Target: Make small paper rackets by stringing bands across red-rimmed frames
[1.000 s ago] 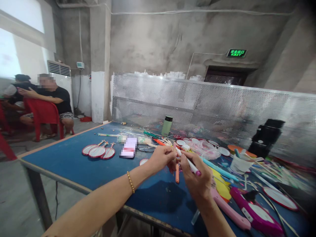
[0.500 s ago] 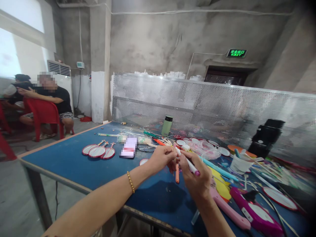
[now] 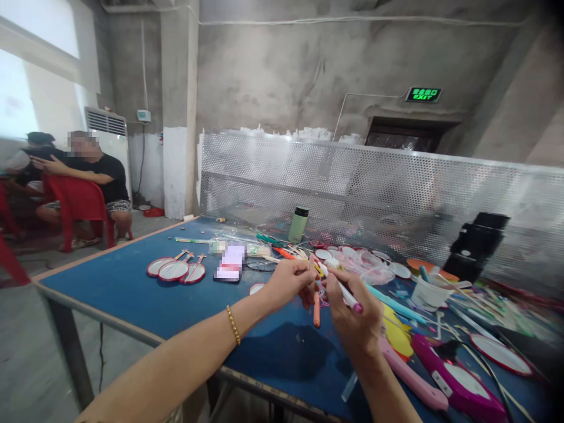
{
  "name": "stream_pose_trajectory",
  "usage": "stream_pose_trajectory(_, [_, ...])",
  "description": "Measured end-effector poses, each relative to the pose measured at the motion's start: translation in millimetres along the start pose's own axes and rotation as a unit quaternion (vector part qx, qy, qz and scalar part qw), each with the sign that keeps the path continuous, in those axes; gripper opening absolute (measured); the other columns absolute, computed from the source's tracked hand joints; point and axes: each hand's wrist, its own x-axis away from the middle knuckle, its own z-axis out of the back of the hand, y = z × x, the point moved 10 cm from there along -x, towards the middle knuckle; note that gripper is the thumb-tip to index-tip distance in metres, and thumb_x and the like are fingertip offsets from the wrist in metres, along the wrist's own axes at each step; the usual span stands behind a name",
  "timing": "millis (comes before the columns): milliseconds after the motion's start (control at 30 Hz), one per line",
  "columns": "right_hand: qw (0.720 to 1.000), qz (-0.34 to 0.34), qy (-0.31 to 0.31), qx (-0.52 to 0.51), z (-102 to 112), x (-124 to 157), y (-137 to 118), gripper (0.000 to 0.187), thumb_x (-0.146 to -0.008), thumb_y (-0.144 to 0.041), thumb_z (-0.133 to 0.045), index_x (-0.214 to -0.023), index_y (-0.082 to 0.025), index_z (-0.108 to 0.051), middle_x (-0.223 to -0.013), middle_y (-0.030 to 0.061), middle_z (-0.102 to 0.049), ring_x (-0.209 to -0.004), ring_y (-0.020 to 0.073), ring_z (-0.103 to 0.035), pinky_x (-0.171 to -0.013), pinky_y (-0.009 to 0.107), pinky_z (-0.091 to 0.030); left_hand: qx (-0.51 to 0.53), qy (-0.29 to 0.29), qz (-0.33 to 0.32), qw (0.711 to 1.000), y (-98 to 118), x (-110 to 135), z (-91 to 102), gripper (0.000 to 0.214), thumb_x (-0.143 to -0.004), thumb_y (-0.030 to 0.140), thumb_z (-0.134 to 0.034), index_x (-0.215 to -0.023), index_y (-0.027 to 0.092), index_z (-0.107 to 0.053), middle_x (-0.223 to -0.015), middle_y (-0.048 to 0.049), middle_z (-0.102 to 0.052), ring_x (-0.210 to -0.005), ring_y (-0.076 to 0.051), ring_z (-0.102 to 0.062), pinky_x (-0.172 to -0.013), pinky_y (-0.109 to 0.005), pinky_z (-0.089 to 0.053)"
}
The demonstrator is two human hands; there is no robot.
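Note:
My right hand (image 3: 355,308) is closed around a white marker pen (image 3: 346,291) with a magenta end, its tip pointing up and left toward my other hand. My left hand (image 3: 293,282) is closed in a pinch just left of the pen tip; what its fingers hold is too small to make out. An orange rod-like piece (image 3: 316,311) shows below the left fingertips; whether it is held or lies on the table I cannot tell. Several small round rackets with red rims (image 3: 173,270) lie left of a phone (image 3: 230,262) on the blue table (image 3: 127,299).
A green bottle (image 3: 298,224) stands at the back. To the right are a white cup (image 3: 429,294), a pink handle (image 3: 414,376), a magenta device (image 3: 458,376) and mixed plastic pieces. A perforated metal screen (image 3: 308,170) borders the table. People sit at far left.
My right hand has moved slightly right with the marker pen, widening the gap between its tip and my left fingers. My left hand has stayed nearly still.

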Motion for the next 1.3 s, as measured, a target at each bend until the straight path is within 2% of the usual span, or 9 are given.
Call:
stream_pose_trajectory(167, [1.0, 0.022, -0.007, -0.016, -0.6, 0.3, -6.4, 0.014, -0.089, -0.023, -0.059, -0.096, -0.016, -0.069, -0.08, 0.0031, -0.072, -0.064, 0.0126, -0.067, -0.062, 0.023, -0.051, 0.004, -0.009, 0.002, 1.0, 0.1, -0.4, -1.4, 0.021, -0.076, 0.033, -0.058, -0.067, 0.015, -0.052, -0.052, -0.0014, -0.059, -0.042, -0.012, -0.057, -0.042, -0.021, -0.048])
stream_pose_trajectory(600, [1.0, 0.02, -0.016, -0.009, -2.1, -1.0, -9.3, 0.013, -0.09, -0.024, -0.058, -0.094, -0.017, -0.068, -0.08, 0.0046, -0.073, -0.066, 0.0157, -0.069, -0.06, 0.026, -0.052, -0.004, -0.008, 0.006, 1.0, -0.5, 0.4, -1.2, 0.023, -0.076, 0.036, -0.059, -0.067, 0.016, -0.052, -0.051, -0.0013, -0.059, -0.044, -0.013, -0.058, -0.043, -0.022, -0.048])
stream_pose_trajectory(833, [0.999, 0.008, -0.048, -0.019, -8.7, 1.7, -6.4, 0.014, -0.091, -0.026, -0.057, -0.095, -0.018, -0.068, -0.079, 0.0029, -0.072, -0.065, 0.015, -0.067, -0.061, 0.026, -0.052, -0.003, -0.007, 0.003, 1.0, 0.4, 0.7, -1.4, 0.026, -0.076, 0.037, -0.06, -0.066, 0.016, -0.05, -0.051, -0.0013, -0.059, -0.041, -0.012, -0.055, -0.042, -0.024, -0.048])
stream_pose_trajectory(1000, [0.999, 0.003, -0.03, -0.021, -6.5, 0.8, -3.2, 0.014, -0.09, -0.026, -0.058, -0.095, -0.018, -0.068, -0.08, 0.0031, -0.073, -0.066, 0.015, -0.068, -0.063, 0.026, -0.052, -0.007, -0.008, -0.002, 1.0, 1.1, 0.4, -1.1, 0.025, -0.077, 0.037, -0.059, -0.067, 0.016, -0.051, -0.051, -0.0011, -0.059, -0.042, -0.013, -0.056, -0.043, -0.024, -0.048])
stream_pose_trajectory(1300, [0.998, -0.016, -0.048, -0.028, -9.8, 3.5, 0.3, 0.015, -0.09, -0.028, -0.057, -0.097, -0.019, -0.068, -0.075, 0.0023, -0.072, -0.06, 0.0146, -0.066, -0.058, 0.026, -0.052, 0.0, -0.011, -0.002, 1.0, 0.6, 0.9, -1.8, 0.024, -0.077, 0.034, -0.059, -0.067, 0.015, -0.05, -0.052, -0.0019, -0.06, -0.041, -0.012, -0.055, -0.042, -0.024, -0.049])
